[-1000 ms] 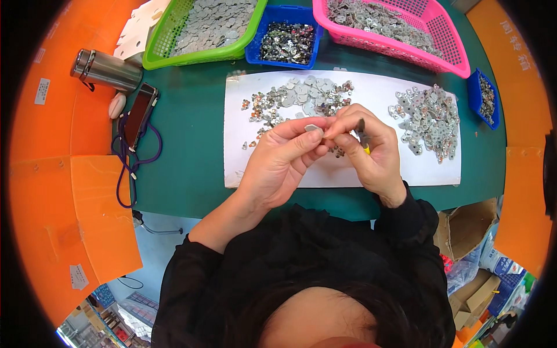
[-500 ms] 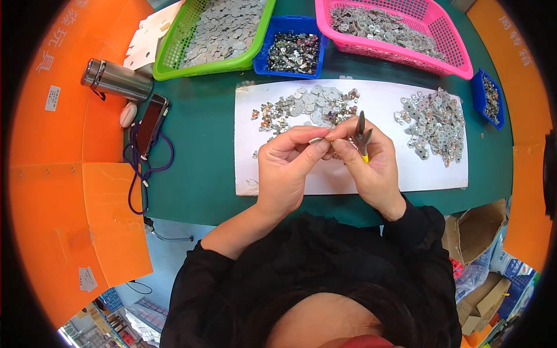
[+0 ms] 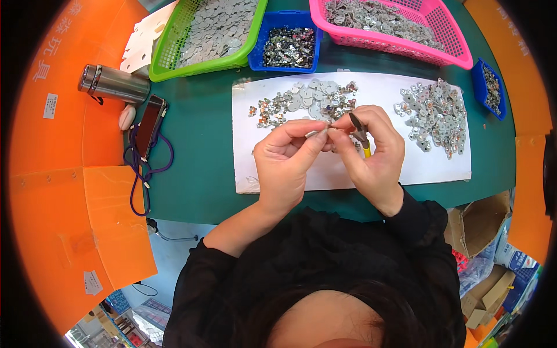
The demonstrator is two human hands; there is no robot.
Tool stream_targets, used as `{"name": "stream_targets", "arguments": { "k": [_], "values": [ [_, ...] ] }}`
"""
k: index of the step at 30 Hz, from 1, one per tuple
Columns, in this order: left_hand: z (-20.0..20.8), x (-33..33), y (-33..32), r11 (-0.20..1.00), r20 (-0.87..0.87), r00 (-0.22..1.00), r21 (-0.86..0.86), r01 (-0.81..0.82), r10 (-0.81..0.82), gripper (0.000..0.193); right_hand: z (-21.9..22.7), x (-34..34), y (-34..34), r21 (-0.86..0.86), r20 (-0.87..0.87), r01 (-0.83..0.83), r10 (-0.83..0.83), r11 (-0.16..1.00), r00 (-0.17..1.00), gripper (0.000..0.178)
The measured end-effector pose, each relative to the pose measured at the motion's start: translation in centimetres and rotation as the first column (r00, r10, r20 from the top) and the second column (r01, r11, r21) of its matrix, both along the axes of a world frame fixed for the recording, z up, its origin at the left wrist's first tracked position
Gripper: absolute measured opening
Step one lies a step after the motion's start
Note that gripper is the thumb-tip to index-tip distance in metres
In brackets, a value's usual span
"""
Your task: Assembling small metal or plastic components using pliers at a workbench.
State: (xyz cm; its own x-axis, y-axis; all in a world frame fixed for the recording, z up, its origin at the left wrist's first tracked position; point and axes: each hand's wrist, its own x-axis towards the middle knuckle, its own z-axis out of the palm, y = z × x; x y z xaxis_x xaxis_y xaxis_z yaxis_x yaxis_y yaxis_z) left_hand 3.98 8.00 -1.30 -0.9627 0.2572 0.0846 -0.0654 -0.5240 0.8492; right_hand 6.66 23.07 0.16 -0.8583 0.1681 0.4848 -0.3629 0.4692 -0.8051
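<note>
Over the white board [image 3: 267, 174], my two hands meet fingertip to fingertip. My left hand [image 3: 284, 159] pinches a small flat silvery metal piece [image 3: 312, 134] between thumb and fingers. My right hand [image 3: 377, 159] has yellow-handled pliers [image 3: 360, 130] tucked in its grip, dark jaws pointing away from me. Its thumb and forefinger also close at the left fingertips, on something too small to make out. Just beyond the hands lie loose flat grey metal pieces [image 3: 313, 98] and small shiny metal parts [image 3: 270, 110]. To the right is a pile of pieces with shiny bits on them [image 3: 435, 119].
Along the back stand a green basket [image 3: 156, 64], a blue bin [image 3: 255, 55] and a pink basket [image 3: 394, 49], all holding metal pieces. A smaller blue bin [image 3: 478, 87] sits far right. At left are a steel flask [image 3: 122, 85] and a phone [image 3: 149, 124] with a purple cord.
The pliers have turned in my right hand, and their jaws now look closer together. Both hands stay fingertip to fingertip. The whole view has shifted slightly.
</note>
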Motion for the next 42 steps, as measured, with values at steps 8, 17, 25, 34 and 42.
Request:
{"name": "stream_targets", "arguments": {
  "k": [8, 17, 25, 34, 42],
  "values": [
    [1.8, -0.1, -0.8, 0.980, 0.356, 0.913, 0.036, 0.198, -0.198, 0.028, 0.3, -0.5, 1.0, -0.246, 0.120, -0.039, 0.070, 0.968, 0.990, 0.008],
    [0.5, -0.1, -0.7, 0.989, 0.309, 0.941, -0.019, 0.148, -0.135, 0.026, -0.8, -0.5, 1.0, -0.135, 0.150, -0.054, 0.074, 0.989, 0.986, 0.006],
    [0.2, 0.2, -0.5, 0.992, 0.075, 0.996, -0.118, 0.053, -0.044, 0.024, -0.6, -0.3, 1.0, -0.343, 0.229, -0.092, 0.178, 0.935, 0.957, 0.008],
    [-0.1, 0.3, -0.5, 0.986, 0.054, 0.998, -0.162, 0.046, -0.037, 0.026, -0.3, -0.3, 0.5, -0.504, 0.215, -0.070, 0.204, 0.861, 0.955, 0.009],
    [-0.4, 0.5, -0.5, 0.983, -0.061, 0.998, -0.183, 0.010, -0.022, 0.023, -0.4, -0.2, 0.6, -0.578, 0.225, -0.114, 0.291, 0.808, 0.930, 0.009]
  ]
}}
